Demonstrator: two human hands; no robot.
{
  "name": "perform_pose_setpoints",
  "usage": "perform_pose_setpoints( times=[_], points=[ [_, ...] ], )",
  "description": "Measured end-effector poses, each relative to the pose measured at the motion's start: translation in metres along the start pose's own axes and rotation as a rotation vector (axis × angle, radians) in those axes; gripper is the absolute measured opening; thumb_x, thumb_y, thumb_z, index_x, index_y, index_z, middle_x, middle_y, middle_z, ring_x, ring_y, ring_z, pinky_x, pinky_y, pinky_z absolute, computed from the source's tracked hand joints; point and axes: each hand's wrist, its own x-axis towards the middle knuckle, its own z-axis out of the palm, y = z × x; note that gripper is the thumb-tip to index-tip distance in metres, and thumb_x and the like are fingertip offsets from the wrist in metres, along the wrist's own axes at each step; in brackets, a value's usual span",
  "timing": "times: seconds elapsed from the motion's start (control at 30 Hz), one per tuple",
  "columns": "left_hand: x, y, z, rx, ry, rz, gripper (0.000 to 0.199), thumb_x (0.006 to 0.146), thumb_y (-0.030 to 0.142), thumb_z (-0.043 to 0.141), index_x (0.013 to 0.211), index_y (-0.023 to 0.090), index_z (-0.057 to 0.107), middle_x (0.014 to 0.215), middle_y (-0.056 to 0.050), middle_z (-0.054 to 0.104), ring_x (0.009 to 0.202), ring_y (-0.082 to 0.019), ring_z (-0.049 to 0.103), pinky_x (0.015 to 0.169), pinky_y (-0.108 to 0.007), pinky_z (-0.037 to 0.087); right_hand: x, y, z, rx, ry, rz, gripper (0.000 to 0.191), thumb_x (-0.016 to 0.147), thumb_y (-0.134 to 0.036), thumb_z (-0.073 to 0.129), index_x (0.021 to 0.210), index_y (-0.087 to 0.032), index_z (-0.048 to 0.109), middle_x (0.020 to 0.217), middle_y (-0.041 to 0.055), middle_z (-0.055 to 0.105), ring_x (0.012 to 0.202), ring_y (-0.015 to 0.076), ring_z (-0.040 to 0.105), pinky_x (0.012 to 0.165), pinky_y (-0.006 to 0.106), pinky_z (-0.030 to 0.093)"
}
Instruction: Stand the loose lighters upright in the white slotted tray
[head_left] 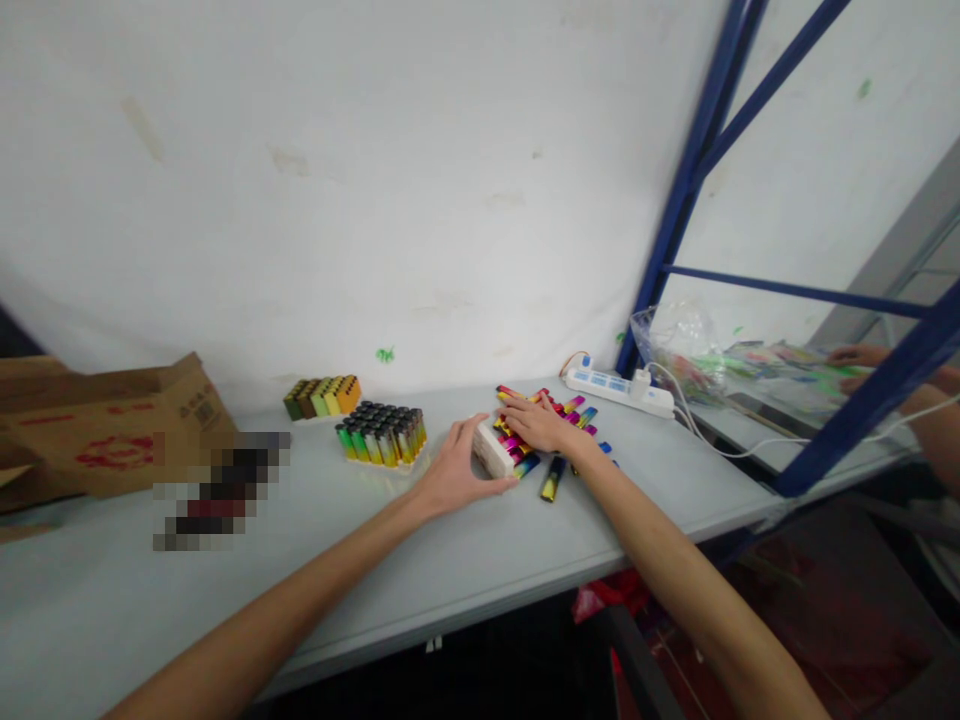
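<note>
My left hand (455, 477) grips a small white tray (491, 452), tipped on its side, with the thumb at its near end and the fingers at its far end. Beside it, my right hand (536, 424) lies fairly flat, fingers stretched over a loose pile of shiny lighter-like pieces (571, 412) in pink, yellow and blue. One yellow and black piece (553, 480) lies at the pile's near edge. Whether the right fingertips pinch a piece is hidden. Left of my left hand, upright lighters (382, 436) with black tops and green-to-yellow bodies stand packed in a clear tray.
Further back on the grey table (420, 560) sits a block of green to orange pieces (322, 396). An open cardboard box (112, 430) and a pixelated patch are at left. A white power strip (619, 388) lies near a blue rack post (660, 230). Another person's hand (862, 360) shows at right.
</note>
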Motion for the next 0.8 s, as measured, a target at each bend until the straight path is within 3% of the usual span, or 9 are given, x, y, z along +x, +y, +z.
perform_pose_setpoints(
  times=[0.13, 0.3, 0.37, 0.53, 0.67, 0.8],
  points=[
    [-0.005, 0.000, -0.004, 0.030, 0.018, -0.020, 0.098, 0.069, 0.063, 0.080, 0.147, 0.026, 0.034, 0.142, -0.013, 0.047, 0.134, -0.031, 0.050, 0.115, -0.046, 0.040, 0.000, -0.004, -0.008, 0.052, 0.124, -0.013, 0.045, 0.107, -0.036, 0.032, 0.140, -0.022, 0.060, 0.152, 0.0122, 0.052, 0.146, 0.0251, 0.042, 0.123, 0.054, 0.023],
    [-0.001, 0.002, 0.004, -0.007, 0.058, 0.011, 0.098, 0.068, 0.062, 0.081, 0.147, 0.026, 0.035, 0.141, -0.013, 0.048, 0.133, -0.032, 0.050, 0.115, -0.048, 0.039, 0.003, -0.025, -0.006, 0.064, 0.173, -0.057, 0.044, 0.107, -0.033, 0.033, 0.140, -0.019, 0.059, 0.148, 0.0150, 0.055, 0.142, 0.0257, 0.045, 0.119, 0.052, 0.030],
    [0.002, 0.001, 0.008, -0.025, 0.068, 0.019, 0.099, 0.069, 0.060, 0.082, 0.148, 0.026, 0.034, 0.141, -0.013, 0.048, 0.134, -0.032, 0.049, 0.115, -0.048, 0.039, 0.001, -0.032, 0.000, 0.051, 0.113, -0.097, 0.044, 0.104, -0.031, 0.042, 0.143, -0.017, 0.055, 0.151, 0.0180, 0.050, 0.144, 0.0282, 0.042, 0.120, 0.057, 0.027],
    [0.012, -0.001, 0.018, -0.051, 0.084, 0.025, 0.098, 0.070, 0.058, 0.082, 0.149, 0.025, 0.033, 0.142, -0.012, 0.047, 0.135, -0.031, 0.049, 0.117, -0.046, 0.039, -0.004, -0.034, 0.010, -0.022, -0.009, -0.097, 0.064, 0.089, -0.029, 0.064, 0.149, -0.016, 0.046, 0.156, 0.0232, 0.040, 0.150, 0.0368, 0.028, 0.117, 0.073, 0.011],
    [0.015, 0.001, 0.018, -0.038, 0.088, 0.019, 0.098, 0.070, 0.056, 0.083, 0.149, 0.025, 0.034, 0.141, -0.012, 0.047, 0.135, -0.031, 0.049, 0.116, -0.046, 0.039, -0.005, -0.032, 0.005, -0.058, -0.020, -0.076, 0.058, 0.094, -0.029, 0.057, 0.150, -0.019, 0.046, 0.156, 0.0212, 0.040, 0.151, 0.0361, 0.027, 0.114, 0.077, 0.005],
    [0.007, 0.004, 0.007, 0.010, 0.058, -0.001, 0.095, 0.071, 0.059, 0.080, 0.146, 0.023, 0.035, 0.142, -0.014, 0.047, 0.138, -0.032, 0.046, 0.118, -0.047, 0.037, -0.005, -0.032, 0.001, -0.061, 0.057, -0.046, 0.044, 0.106, -0.028, 0.033, 0.146, -0.023, 0.051, 0.152, 0.0166, 0.047, 0.147, 0.0295, 0.036, 0.116, 0.075, 0.004]
  ],
)
